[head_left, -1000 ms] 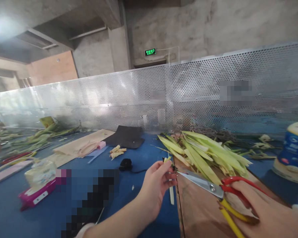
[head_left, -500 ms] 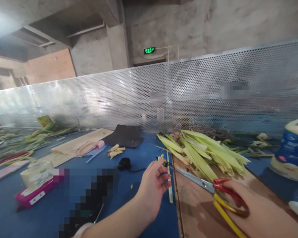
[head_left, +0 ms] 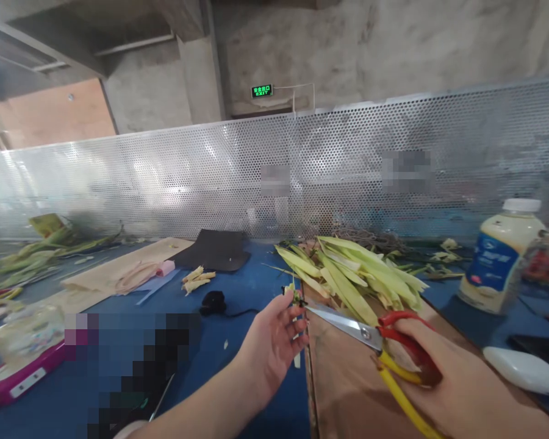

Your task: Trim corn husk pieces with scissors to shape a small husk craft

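Observation:
My left hand [head_left: 272, 341] is closed in a pinch on a small yellow-green leaf piece [head_left: 293, 296], held upright over the edge of a brown board [head_left: 348, 390]. My right hand [head_left: 466, 390] grips red-and-yellow-handled scissors [head_left: 375, 341]. Their steel blades point left, and the tips touch the leaf piece just above my left fingers. Behind the scissors lies a heap of long pale green leaf strips [head_left: 357, 274]. One thin pale strip [head_left: 297, 360] hangs below my left hand.
Blue table surface [head_left: 251, 286] with a black cloth [head_left: 215, 250], tan paper [head_left: 119, 271], small leaf scraps [head_left: 194, 280] and a black lump with a cord [head_left: 213, 302]. A white bottle [head_left: 498, 256] stands at right, a pink box [head_left: 13, 378] at left. Perforated metal screen [head_left: 165, 177] runs behind.
The view has swung to the right, so everything has drifted left in frame. The scissors stay at the leaf piece, their handles brought closer together than a second ago.

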Demonstrator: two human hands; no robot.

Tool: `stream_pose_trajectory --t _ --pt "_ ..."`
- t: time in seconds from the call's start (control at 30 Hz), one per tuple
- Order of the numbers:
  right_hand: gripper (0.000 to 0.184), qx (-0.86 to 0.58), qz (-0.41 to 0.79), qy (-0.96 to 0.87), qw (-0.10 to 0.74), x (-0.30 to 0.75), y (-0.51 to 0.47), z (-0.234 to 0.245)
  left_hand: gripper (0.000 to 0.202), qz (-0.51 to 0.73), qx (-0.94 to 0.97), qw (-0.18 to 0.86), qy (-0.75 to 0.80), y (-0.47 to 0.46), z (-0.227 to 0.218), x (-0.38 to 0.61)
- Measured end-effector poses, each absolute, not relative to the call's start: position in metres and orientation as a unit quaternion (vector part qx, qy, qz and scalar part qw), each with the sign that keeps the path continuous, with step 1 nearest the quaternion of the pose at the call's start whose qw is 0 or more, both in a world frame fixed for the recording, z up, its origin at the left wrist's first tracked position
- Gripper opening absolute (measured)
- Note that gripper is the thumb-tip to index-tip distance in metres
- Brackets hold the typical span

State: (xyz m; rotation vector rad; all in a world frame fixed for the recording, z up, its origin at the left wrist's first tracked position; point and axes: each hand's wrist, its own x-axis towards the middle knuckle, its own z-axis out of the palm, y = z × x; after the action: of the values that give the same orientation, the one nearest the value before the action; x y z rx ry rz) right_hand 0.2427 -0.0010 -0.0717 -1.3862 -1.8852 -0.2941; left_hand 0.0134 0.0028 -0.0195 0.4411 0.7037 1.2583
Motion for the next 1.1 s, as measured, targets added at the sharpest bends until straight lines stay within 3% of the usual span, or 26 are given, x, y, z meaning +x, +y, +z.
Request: stream_pose_trajectory --t 0.7,1.1 --pt "0.038 -0.535 -0.119 -0.789 0.278 0.2517 0.0009 -0.0703 0.009 0.574 0.274 0.722 0.271 -0.0034 -0.0227 0.0153" --pt "0.032 -0.507 -0.177 -0.785 0.309 0.2493 0.0007 -0.0651 0.008 0.574 0.288 0.714 0.279 -0.0043 -0.0202 0.0161"
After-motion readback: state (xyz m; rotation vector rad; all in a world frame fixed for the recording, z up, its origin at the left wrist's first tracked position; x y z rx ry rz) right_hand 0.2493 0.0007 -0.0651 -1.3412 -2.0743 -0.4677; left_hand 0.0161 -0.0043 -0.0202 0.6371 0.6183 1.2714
